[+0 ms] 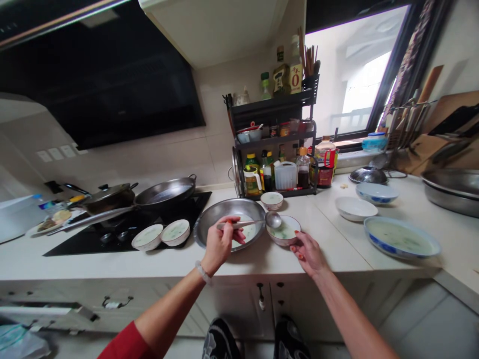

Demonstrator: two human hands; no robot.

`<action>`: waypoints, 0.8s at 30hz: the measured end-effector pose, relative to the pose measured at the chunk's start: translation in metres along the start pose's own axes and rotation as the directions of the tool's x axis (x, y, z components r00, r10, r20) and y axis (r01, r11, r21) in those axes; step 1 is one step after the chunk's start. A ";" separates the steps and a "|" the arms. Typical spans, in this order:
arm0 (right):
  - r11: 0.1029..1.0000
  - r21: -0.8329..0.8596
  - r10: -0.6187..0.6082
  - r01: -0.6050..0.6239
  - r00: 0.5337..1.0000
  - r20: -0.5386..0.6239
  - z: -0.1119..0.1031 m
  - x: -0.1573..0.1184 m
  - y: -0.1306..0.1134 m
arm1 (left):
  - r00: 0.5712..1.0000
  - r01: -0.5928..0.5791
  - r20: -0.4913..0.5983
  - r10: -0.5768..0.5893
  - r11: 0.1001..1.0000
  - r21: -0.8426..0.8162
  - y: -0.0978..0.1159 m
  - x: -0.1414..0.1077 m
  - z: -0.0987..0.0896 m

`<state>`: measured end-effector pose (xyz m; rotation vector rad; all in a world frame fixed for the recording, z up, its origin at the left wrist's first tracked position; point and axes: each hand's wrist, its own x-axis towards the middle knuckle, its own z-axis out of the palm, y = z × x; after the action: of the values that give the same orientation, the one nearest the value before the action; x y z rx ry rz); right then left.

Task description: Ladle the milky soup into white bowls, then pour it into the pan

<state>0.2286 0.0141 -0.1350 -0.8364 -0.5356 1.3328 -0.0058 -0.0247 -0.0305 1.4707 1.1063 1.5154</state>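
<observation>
My left hand (219,244) is closed around the handle of a metal ladle (273,220). The ladle's head sits over a small bowl (280,239) with pale, green-flecked soup in it. My right hand (310,253) pinches this bowl's right rim between thumb and fingers. Under my left hand and the ladle handle stands a wide steel basin (209,214), with some of the same soup at its bottom. Two more filled bowls, one (147,238) beside the other (175,233), rest left of the basin. Behind it is another small filled bowl (272,200).
On the stove (86,239) at left are a lidded pan (108,199) and a wok (166,193). A black rack (277,137) with bottles stands behind. To the right are a large soup dish (402,237), a white bowl (355,208), a blue-rimmed bowl (376,193) and steel pans (452,192).
</observation>
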 end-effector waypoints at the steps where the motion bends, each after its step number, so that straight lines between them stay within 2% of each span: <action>1: 1.000 0.003 0.003 -0.003 1.000 0.001 0.000 0.000 0.000 | 0.996 0.057 -0.065 -0.062 0.996 -0.074 0.000 0.003 -0.002; 5: 1.000 0.005 0.013 -0.013 1.000 -0.002 0.000 0.000 0.000 | 0.922 0.197 -0.268 -0.281 0.934 -0.299 0.005 0.017 -0.020; 7: 1.000 0.004 0.015 -0.015 1.000 -0.005 -0.001 0.001 0.000 | 0.889 0.208 -0.328 -0.320 0.920 -0.333 0.006 0.023 -0.034; 9: 1.000 0.003 0.014 -0.014 1.000 -0.002 -0.002 0.002 0.001 | 0.877 0.190 -0.376 -0.299 0.935 -0.300 0.004 0.027 -0.050; 11: 1.000 -0.001 0.011 -0.011 1.000 0.001 -0.002 0.002 0.002 | 0.892 0.155 -0.391 -0.226 0.967 -0.203 -0.002 0.029 -0.066; 14: 1.000 -0.008 0.012 -0.012 1.000 0.002 -0.002 0.002 0.001 | 0.930 0.121 -0.351 -0.113 0.993 0.001 -0.011 0.027 -0.089; 19: 1.000 -0.012 0.015 -0.015 1.000 -0.007 -0.001 0.001 0.000 | 0.978 0.101 -0.207 -0.020 0.916 0.387 -0.015 0.016 -0.113; 21: 1.000 -0.017 0.017 -0.017 1.000 -0.013 -0.002 0.002 0.000 | 0.986 0.095 -0.164 -0.024 0.893 0.440 -0.014 0.012 -0.115; 24: 1.000 -0.018 0.012 -0.012 1.000 -0.008 -0.002 0.002 0.001 | 0.985 0.113 -0.163 -0.053 0.916 0.386 -0.015 0.010 -0.112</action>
<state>0.2297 0.0158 -0.1369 -0.8605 -0.5380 1.3370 -0.1190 -0.0199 -0.0378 1.5642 1.6198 1.4152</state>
